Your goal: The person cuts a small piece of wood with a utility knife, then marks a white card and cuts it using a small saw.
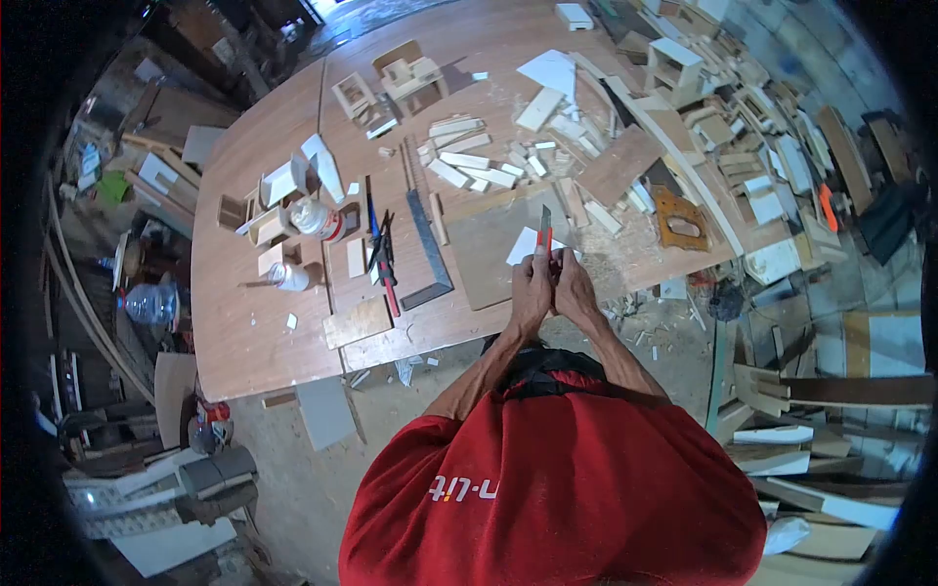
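My left hand (531, 289) and my right hand (575, 291) are close together at the table's front edge, fingers closed. Between them a red utility knife (544, 237) points away from me, its blade out. Both hands appear to grip its handle, whose lower end the fingers hide. A white piece of sheet (524, 246) lies just beyond the fingers, partly covered by them. Under it is a flat greyish board (486, 256). Small cut wood blocks (479, 161) lie in a loose group farther up the table.
A handsaw (681, 220) lies right of my hands beside heaped wood offcuts (752, 127). Leftward are a metal square (426, 244), pliers (382, 244), a glue bottle (315, 219) and a white cup (288, 274). Small wooden chair models (407, 76) stand at the back.
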`<state>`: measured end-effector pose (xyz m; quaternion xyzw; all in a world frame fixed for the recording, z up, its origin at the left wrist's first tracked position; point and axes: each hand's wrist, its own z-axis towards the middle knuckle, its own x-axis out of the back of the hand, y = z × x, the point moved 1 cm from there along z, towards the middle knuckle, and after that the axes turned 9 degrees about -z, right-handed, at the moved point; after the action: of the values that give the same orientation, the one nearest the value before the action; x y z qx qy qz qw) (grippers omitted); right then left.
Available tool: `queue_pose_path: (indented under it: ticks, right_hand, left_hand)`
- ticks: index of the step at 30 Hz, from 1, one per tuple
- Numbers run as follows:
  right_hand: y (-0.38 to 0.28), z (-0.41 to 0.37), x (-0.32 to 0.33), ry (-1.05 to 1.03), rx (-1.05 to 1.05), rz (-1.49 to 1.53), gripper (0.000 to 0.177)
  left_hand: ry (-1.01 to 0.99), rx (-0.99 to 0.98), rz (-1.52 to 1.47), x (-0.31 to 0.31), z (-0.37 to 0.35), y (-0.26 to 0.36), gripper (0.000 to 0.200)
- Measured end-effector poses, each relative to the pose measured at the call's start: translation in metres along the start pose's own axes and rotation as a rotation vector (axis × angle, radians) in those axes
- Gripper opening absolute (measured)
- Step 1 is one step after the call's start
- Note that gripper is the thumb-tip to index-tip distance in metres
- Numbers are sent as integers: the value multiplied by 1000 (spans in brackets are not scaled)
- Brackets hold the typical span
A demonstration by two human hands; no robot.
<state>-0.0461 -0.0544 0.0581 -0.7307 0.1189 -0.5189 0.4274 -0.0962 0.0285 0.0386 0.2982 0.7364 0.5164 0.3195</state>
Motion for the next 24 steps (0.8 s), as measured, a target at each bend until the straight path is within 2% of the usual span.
queue_pose_path:
  ticks: [1, 3, 5, 6, 7, 9, 11, 12, 13, 15, 17, 18, 20, 21, 24]
  right_hand:
    - [-11, 5, -2, -100, -69, 113, 34]
    - [2, 25, -36, -124, -15, 92, 38]
    - [-12, 33, -53, -162, 71, 48, 39]
    - [-22, 34, -62, -200, 57, 134, 38]
    - [-38, 33, -63, -175, 93, 36, 38]
    - [-62, 41, -78, -347, 70, -42, 40]
    - [-87, 43, -90, -396, 121, -26, 40]
    - [-94, 47, -102, -366, 219, -149, 36]
    - [-98, 51, -115, -331, 317, -271, 32]
    - [-107, 54, -134, -405, 276, -198, 32]
    - [-117, 56, -146, -309, 474, -437, 35]
    - [-120, 57, -153, -311, 475, -437, 35]
    - [-124, 63, -165, -317, 305, -428, 35]
    - [-128, 65, -167, -318, 305, -429, 35]
    - [-132, 69, -173, -378, 191, -458, 27]
  left_hand:
    - [30, -8, -9, 11, 4, 0, 51]
    - [57, -36, 50, 39, 8, -3, 46]
    - [223, -180, 200, 77, 16, -9, 39]
    - [267, -272, 312, 99, 16, 5, 36]
    - [312, -367, 426, 126, 18, 22, 32]
    - [499, -459, 754, 189, 32, 22, 34]
    - [629, -434, 995, 227, 32, 34, 32]
    - [653, -311, 1055, 239, 34, 36, 28]
    - [657, -306, 1058, 250, 38, 34, 28]
    - [661, -305, 1203, 264, 46, 36, 26]
    - [662, -285, 1196, 267, 57, 42, 27]
    - [639, -258, 1233, 265, 60, 48, 27]
    - [616, -204, 1333, 266, 68, 54, 27]
    - [615, -202, 1333, 270, 72, 54, 27]
    - [514, -118, 1408, 282, 81, 51, 25]
